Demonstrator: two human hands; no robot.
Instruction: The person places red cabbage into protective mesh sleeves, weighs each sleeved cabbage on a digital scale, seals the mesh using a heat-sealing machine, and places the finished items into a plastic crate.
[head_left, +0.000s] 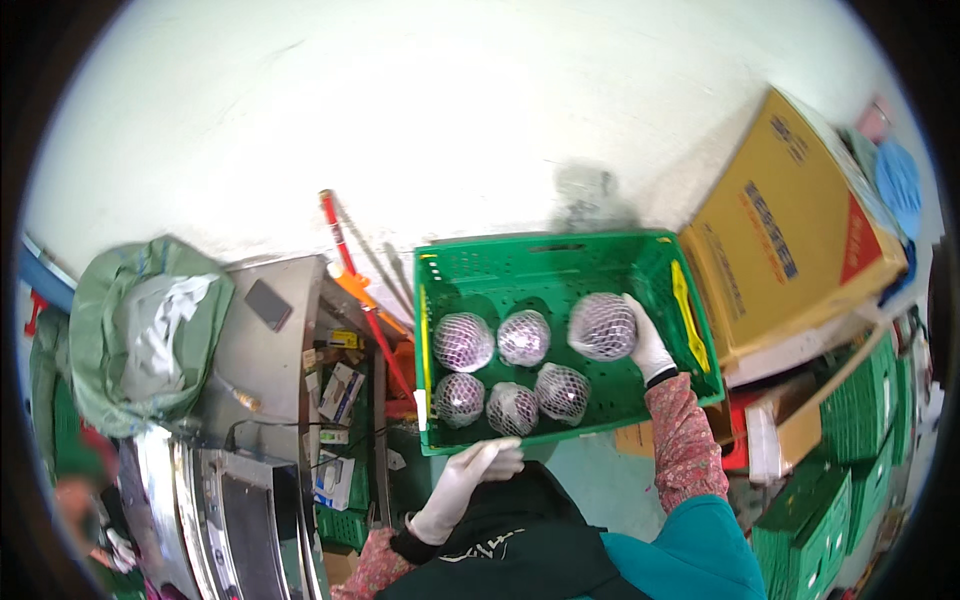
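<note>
A green plastic crate (555, 259) lies before me, holding several round purplish items in white foam nets, perhaps cabbages. In its right half my gloved right hand (649, 341) grips one net-wrapped ball (603, 327) from the right side. Another ball (523, 337) lies to the left of it, and one more (463, 342) is near the crate's left wall. Three others, among them one (562, 393), form a row along the near side. My gloved left hand (480, 469) is at the crate's near edge, fingers bent and together, with nothing visible in it.
A large cardboard box (795, 225) stands right of the crate. At left are a metal table (255, 345) with a phone (268, 305) and a green sack (154, 337). Red poles (375, 330) lean by the wall. Stacked green crates (806, 517) are lower right; a person (79, 502) is far left.
</note>
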